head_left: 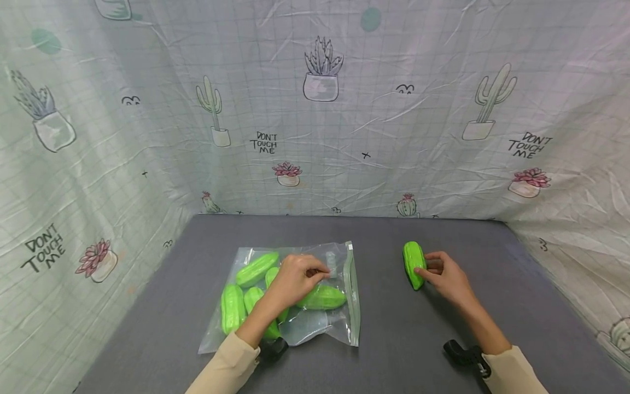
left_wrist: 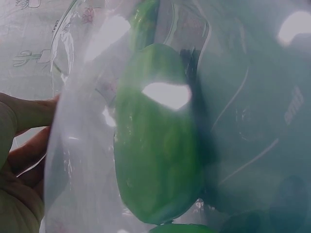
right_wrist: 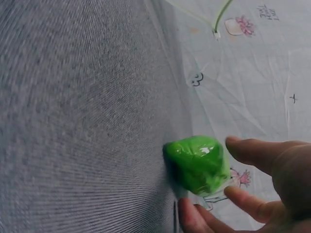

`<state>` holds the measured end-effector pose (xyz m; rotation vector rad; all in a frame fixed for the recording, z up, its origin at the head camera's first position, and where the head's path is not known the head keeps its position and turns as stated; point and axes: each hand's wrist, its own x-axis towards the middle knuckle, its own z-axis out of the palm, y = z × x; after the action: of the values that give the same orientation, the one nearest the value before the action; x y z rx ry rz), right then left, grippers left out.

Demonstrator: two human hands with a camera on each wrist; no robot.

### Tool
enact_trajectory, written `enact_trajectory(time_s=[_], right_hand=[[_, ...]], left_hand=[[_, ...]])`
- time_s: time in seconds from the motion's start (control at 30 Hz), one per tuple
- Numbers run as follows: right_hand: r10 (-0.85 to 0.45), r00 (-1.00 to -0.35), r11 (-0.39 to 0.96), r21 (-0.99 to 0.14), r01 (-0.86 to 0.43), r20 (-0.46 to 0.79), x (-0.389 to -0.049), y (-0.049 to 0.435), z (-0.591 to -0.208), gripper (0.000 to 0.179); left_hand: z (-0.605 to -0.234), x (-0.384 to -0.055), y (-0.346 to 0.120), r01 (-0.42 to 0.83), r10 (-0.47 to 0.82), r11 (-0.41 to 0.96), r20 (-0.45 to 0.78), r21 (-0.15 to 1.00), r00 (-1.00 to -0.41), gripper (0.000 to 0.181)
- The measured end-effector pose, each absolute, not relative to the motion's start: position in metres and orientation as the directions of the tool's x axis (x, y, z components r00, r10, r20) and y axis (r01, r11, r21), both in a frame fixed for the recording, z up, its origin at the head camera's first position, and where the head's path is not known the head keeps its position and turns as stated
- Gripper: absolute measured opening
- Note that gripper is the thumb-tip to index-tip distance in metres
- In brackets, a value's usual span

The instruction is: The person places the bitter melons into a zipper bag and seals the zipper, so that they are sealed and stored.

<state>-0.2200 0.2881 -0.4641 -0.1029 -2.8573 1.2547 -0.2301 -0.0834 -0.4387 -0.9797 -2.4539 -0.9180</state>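
Here we are at the clear plastic bag [head_left: 339, 323], lying on the grey table [head_left: 384, 339], and look at those green vegetables [head_left: 322, 298] packed inside it: five that we can make out through the film! Over the bag's middle we have the left hand [head_left: 295, 279], thumb and fingers together, pinching its upper film. Across we go, right of the bag, past its zip edge [head_left: 354, 295], and there's the loose green vegetable [head_left: 412, 257] on the table, well apart from the bag! Just beyond, farther right of the bag, we find the right hand [head_left: 449, 280], fingers apart, thumb overlapping that vegetable; how firmly it touches, we cannot tell. Behind the bag, we see a patterned cloth [head_left: 374, 175] printed with potted plants and DON'T TOUCH ME
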Motion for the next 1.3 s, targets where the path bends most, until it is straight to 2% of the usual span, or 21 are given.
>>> enact_trajectory(time_s=[0.23,0.57,1.03,1.3], right_hand=[[0.006,-1.000,0.665,-0.747,0.020,-0.022,-0.221,0.293,-0.468,0.073],[-0.123,-0.992,0.649,-0.755,-0.094,0.018,-0.220,0.296,-0.465,0.058],[-0.172,-0.981,0.657,-0.732,-0.182,0.090,-0.218,0.289,-0.449,0.055],[-0.326,-0.927,0.579,-0.736,-0.351,0.186,-0.214,0.286,-0.444,0.050]], left_hand=[[-0.438,-0.229,-0.082,0.706,0.489,0.549,0.513,0.447,-0.705,0.003],[-0.439,-0.229,-0.082,0.706,0.489,0.556,0.514,0.438,-0.705,0.004],[-0.438,-0.229,-0.083,0.709,0.487,0.552,0.521,0.439,-0.701,0.004],[-0.436,-0.229,-0.084,0.705,0.484,0.555,0.519,0.441,-0.705,0.003]])
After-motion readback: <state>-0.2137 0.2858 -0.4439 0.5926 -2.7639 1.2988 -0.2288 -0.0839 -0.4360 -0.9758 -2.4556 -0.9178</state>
